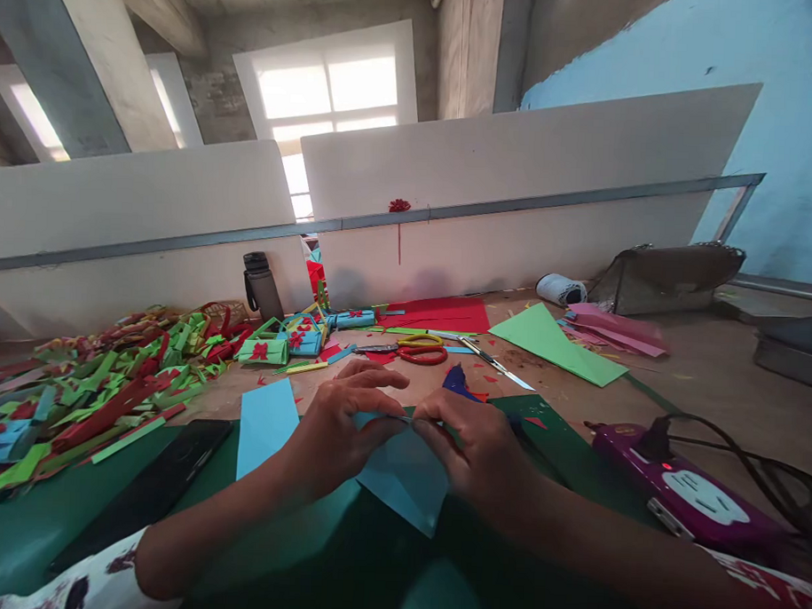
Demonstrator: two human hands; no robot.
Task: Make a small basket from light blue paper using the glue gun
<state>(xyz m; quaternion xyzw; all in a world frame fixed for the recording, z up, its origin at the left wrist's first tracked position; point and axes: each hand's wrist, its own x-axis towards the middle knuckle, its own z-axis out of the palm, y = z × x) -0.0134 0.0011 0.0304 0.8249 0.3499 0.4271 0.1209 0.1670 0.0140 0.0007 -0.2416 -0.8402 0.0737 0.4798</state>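
Observation:
A blue sheet of paper (pixel 406 478) is held up over the green mat by both hands, one corner pointing down toward me. My left hand (pixel 349 418) pinches its top edge between thumb and fingers. Close beside it, my right hand (pixel 468 431) grips the same edge, with the fingertips of both hands nearly touching. Another light blue sheet (pixel 267 428) lies flat on the mat, left of my left hand. Just beyond the hands are red-handled scissors (pixel 422 353), yellow-handled scissors (pixel 421 340) and a cutter knife (pixel 497 364).
Paper strips (pixel 143 375) pile up at the left near a black bottle (pixel 263 286). A dark flat object (pixel 153 482) lies on the mat. Green paper (pixel 557 341), a purple power strip (pixel 692 492) with cables and a bag (pixel 666 278) are at the right.

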